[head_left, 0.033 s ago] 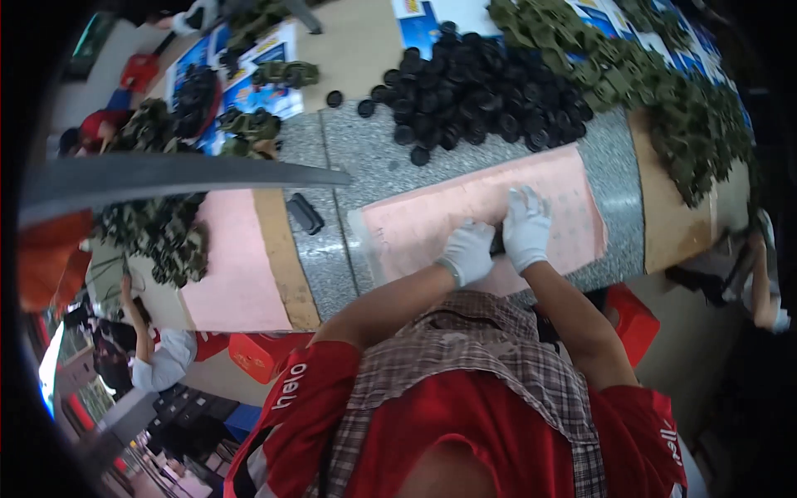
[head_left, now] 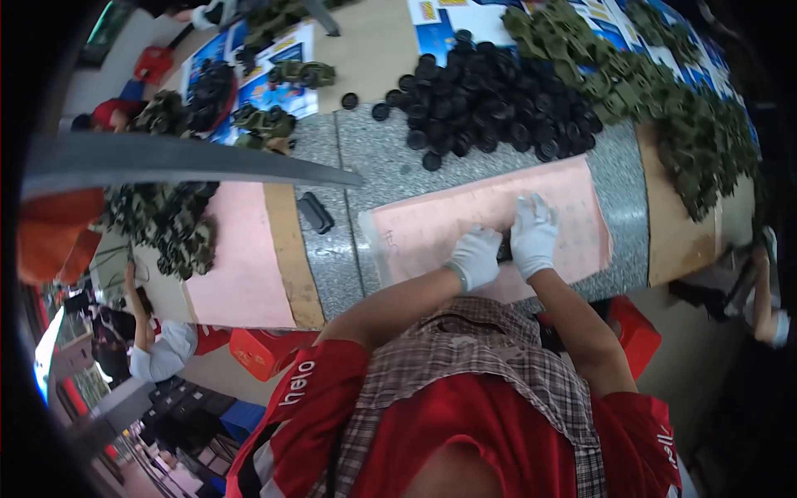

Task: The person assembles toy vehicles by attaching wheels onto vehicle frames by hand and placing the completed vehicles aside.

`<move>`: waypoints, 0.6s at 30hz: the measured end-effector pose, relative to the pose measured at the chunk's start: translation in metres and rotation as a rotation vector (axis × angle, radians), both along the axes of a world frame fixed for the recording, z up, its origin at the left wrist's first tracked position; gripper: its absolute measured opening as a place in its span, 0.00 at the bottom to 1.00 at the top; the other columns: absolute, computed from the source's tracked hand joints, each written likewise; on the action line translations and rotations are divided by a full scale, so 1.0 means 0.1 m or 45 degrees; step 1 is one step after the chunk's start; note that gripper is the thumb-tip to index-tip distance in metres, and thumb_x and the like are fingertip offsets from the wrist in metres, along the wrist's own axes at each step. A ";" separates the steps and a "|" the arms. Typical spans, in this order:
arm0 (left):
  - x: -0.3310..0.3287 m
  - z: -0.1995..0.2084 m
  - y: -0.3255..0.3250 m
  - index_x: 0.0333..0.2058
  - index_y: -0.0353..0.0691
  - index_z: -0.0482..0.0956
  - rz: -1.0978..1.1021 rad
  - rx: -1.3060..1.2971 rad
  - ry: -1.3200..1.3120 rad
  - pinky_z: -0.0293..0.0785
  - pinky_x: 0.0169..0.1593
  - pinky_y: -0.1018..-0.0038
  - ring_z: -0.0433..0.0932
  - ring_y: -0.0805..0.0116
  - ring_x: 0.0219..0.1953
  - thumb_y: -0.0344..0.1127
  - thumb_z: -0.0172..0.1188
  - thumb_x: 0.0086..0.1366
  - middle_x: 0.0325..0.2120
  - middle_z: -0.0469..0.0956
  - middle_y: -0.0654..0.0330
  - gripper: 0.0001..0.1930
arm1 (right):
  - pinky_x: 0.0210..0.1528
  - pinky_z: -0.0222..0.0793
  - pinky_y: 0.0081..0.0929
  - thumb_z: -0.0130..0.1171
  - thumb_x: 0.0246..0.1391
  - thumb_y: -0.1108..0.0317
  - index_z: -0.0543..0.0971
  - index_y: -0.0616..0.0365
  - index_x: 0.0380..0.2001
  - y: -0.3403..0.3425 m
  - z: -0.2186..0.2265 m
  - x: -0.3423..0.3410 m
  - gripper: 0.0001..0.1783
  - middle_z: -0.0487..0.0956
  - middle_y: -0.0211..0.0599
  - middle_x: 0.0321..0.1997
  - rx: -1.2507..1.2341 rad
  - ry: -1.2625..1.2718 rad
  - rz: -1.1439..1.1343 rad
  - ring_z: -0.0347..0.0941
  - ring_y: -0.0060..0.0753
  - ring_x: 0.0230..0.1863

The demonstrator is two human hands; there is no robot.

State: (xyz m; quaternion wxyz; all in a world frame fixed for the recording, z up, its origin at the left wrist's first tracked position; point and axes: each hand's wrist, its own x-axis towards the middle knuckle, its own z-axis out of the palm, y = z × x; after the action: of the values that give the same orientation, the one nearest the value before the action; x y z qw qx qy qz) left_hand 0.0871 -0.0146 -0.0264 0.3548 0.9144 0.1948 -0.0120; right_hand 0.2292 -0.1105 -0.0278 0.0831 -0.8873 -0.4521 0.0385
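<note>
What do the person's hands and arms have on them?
The left hand and right hand wear white fabric gloves. The forearms are bare. Higher up are short red cloth sleeves with white lettering.

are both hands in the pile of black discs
No, the left hand and right hand are both over the pink sheet, apart from the black pile.
</note>
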 end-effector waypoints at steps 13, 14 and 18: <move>0.09 0.32 1.98 0.37 0.34 0.86 1.091 -0.886 -0.689 0.77 0.43 0.61 0.84 0.61 0.37 0.42 0.72 0.57 0.32 0.85 0.56 0.17 | 0.63 0.72 0.46 0.54 0.65 0.76 0.81 0.55 0.55 -0.83 -0.02 0.27 0.17 0.74 0.50 0.61 0.705 0.544 -0.262 0.72 0.55 0.62; 0.36 0.49 2.04 0.37 0.38 0.87 1.294 -1.279 -0.754 0.77 0.41 0.63 0.83 0.65 0.35 0.40 0.70 0.59 0.31 0.84 0.60 0.12 | 0.62 0.72 0.49 0.56 0.61 0.78 0.82 0.53 0.50 -1.02 0.01 0.21 0.16 0.78 0.53 0.56 0.703 0.495 -0.283 0.72 0.59 0.60; -0.72 -0.14 4.25 0.41 0.43 0.85 1.724 -1.287 -0.741 0.82 0.52 0.62 0.86 0.57 0.40 0.46 0.61 0.65 0.39 0.87 0.55 0.14 | 0.59 0.74 0.46 0.58 0.56 0.78 0.83 0.53 0.45 -1.19 0.09 -0.15 0.15 0.79 0.51 0.55 0.751 0.757 -0.270 0.75 0.61 0.55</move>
State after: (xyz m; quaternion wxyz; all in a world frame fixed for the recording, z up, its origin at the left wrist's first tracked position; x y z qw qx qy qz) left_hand 0.0150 0.4105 -0.0404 0.6818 0.3046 0.5666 0.3483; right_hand 0.2144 -0.2291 -0.0186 0.4634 -0.8173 -0.3064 0.1530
